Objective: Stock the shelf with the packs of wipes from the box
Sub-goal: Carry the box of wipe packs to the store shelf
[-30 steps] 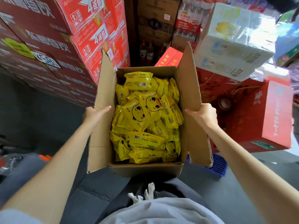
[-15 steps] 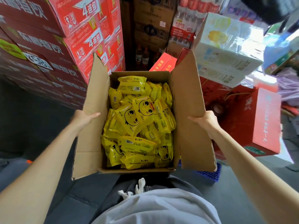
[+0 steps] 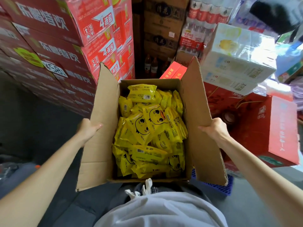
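Observation:
An open brown cardboard box (image 3: pixel 195 112) hangs in front of my waist, its two long flaps standing up. It is filled with several yellow packs of wipes (image 3: pixel 147 126) printed with a duck face. My left hand (image 3: pixel 89 128) presses against the outside of the left flap, fingers flat on the cardboard. My right hand (image 3: pixel 214 130) grips the outer edge of the right flap. Both hands carry the box between them. No shelf shows in this view.
Stacked red cartons (image 3: pixel 65 46) rise on the left. Brown cartons and bottled drinks (image 3: pixel 164 30) stand straight ahead. White shrink-wrapped cases (image 3: pixel 234 63) sit on red boxes (image 3: pixel 270 128) at the right. A blue plastic crate (image 3: pixel 227 187) lies on the grey floor under the box's right side.
The box has stayed held between both hands while the view shifted; the stacks of cartons ahead look closer and the box sits slightly more to the right than half a second ago.

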The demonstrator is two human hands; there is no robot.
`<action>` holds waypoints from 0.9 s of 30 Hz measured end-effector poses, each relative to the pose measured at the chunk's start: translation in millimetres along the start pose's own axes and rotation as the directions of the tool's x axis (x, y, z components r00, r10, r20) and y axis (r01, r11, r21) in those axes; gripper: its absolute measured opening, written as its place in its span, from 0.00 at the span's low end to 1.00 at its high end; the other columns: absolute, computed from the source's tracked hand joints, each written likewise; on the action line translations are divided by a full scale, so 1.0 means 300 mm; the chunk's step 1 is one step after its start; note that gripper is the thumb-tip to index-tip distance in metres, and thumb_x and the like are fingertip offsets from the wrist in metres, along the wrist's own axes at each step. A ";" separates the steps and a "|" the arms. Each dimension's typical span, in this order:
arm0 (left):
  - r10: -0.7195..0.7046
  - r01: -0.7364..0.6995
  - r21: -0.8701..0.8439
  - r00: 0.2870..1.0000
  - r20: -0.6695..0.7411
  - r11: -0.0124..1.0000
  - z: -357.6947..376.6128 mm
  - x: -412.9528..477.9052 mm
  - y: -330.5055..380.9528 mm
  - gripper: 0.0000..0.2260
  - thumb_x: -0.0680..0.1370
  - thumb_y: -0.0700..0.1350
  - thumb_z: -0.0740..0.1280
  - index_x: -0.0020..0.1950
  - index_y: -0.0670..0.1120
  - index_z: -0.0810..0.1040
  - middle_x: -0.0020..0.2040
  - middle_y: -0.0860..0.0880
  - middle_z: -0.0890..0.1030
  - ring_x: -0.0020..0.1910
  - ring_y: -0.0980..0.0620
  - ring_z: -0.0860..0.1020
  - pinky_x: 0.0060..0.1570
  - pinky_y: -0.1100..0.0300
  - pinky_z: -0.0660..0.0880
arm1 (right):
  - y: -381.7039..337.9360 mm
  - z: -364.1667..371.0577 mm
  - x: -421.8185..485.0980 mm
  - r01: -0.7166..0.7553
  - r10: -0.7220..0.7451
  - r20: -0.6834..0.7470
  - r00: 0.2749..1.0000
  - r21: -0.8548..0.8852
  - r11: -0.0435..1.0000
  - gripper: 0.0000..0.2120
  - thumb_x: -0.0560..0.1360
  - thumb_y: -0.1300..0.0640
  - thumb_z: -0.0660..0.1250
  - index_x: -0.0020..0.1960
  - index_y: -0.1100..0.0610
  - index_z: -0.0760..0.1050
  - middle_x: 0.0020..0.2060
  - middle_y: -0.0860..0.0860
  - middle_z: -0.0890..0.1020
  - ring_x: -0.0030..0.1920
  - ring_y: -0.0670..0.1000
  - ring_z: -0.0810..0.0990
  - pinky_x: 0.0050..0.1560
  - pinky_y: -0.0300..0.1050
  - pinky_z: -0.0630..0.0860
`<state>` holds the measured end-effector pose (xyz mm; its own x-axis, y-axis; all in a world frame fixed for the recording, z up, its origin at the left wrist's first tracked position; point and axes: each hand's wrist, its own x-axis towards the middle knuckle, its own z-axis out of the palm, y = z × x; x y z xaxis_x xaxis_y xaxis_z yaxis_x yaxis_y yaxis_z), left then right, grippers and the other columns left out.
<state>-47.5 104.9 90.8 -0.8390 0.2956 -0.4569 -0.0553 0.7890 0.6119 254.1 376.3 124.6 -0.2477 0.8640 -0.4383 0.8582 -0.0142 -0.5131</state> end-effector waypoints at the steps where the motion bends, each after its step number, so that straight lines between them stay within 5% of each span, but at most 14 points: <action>1: -0.011 0.011 -0.007 1.000 -0.007 1.000 -0.009 -0.010 -0.017 0.23 0.78 0.44 0.68 0.66 0.31 0.68 0.54 0.40 0.75 0.60 0.38 0.73 0.57 0.50 0.69 | -0.003 -0.003 -0.006 0.005 -0.005 0.004 1.000 0.006 1.000 0.15 0.72 0.58 0.74 0.53 0.66 0.79 0.46 0.61 0.82 0.39 0.56 0.80 0.44 0.48 0.79; 8: -0.109 0.099 -0.083 0.986 -0.123 0.992 -0.084 -0.153 -0.189 0.26 0.77 0.47 0.71 0.67 0.32 0.68 0.57 0.40 0.75 0.57 0.41 0.74 0.53 0.51 0.71 | -0.058 -0.005 -0.080 0.119 -0.115 0.083 0.990 -0.053 0.991 0.13 0.72 0.58 0.74 0.50 0.66 0.77 0.43 0.59 0.80 0.34 0.53 0.77 0.38 0.45 0.74; 13: -0.211 0.166 -0.207 0.953 -0.218 0.964 -0.146 -0.331 -0.473 0.32 0.71 0.51 0.75 0.68 0.36 0.69 0.62 0.40 0.76 0.62 0.40 0.74 0.64 0.43 0.71 | -0.120 0.072 -0.162 0.288 -0.256 0.202 0.945 -0.147 0.946 0.13 0.73 0.59 0.73 0.51 0.67 0.77 0.41 0.59 0.78 0.31 0.51 0.74 0.35 0.42 0.71; 17: -0.352 0.236 -0.358 0.885 -0.304 0.903 -0.169 -0.520 -0.655 0.19 0.75 0.37 0.71 0.63 0.32 0.73 0.58 0.37 0.78 0.57 0.41 0.76 0.57 0.53 0.71 | -0.190 0.182 -0.249 0.469 -0.387 0.332 0.861 -0.219 0.856 0.12 0.72 0.61 0.74 0.50 0.68 0.80 0.37 0.57 0.78 0.30 0.50 0.74 0.27 0.39 0.66; 19: -0.419 0.278 -0.397 0.845 -0.332 0.875 -0.192 -0.624 -0.735 0.15 0.75 0.39 0.72 0.58 0.32 0.75 0.51 0.39 0.79 0.52 0.42 0.77 0.50 0.54 0.71 | -0.230 0.251 -0.302 0.545 -0.441 0.380 0.813 -0.227 0.807 0.13 0.71 0.61 0.74 0.51 0.69 0.80 0.39 0.58 0.79 0.36 0.53 0.77 0.30 0.41 0.68; 22: -0.471 0.303 -0.417 0.789 -0.395 0.857 -0.235 -0.787 -0.879 0.18 0.71 0.45 0.75 0.57 0.37 0.80 0.53 0.38 0.82 0.55 0.38 0.80 0.56 0.45 0.76 | -0.269 0.367 -0.401 0.625 -0.494 0.443 0.748 -0.222 0.748 0.15 0.71 0.60 0.74 0.53 0.69 0.79 0.46 0.64 0.82 0.46 0.60 0.81 0.42 0.45 0.73; 27: -0.565 0.368 -0.450 0.684 -0.462 0.814 -0.293 -1.033 -1.086 0.14 0.76 0.40 0.71 0.59 0.37 0.80 0.56 0.37 0.81 0.56 0.37 0.78 0.49 0.52 0.71 | -0.284 0.578 -0.608 0.699 -0.500 0.553 0.666 -0.229 0.678 0.18 0.70 0.56 0.76 0.52 0.70 0.80 0.46 0.65 0.83 0.47 0.63 0.82 0.48 0.54 0.79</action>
<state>182.8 -291.1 89.8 -0.7924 -0.4925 -0.3598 -0.5975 0.5084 0.6201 148.4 132.7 120.4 -0.8429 0.3045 -0.4436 0.5115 0.7093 -0.4851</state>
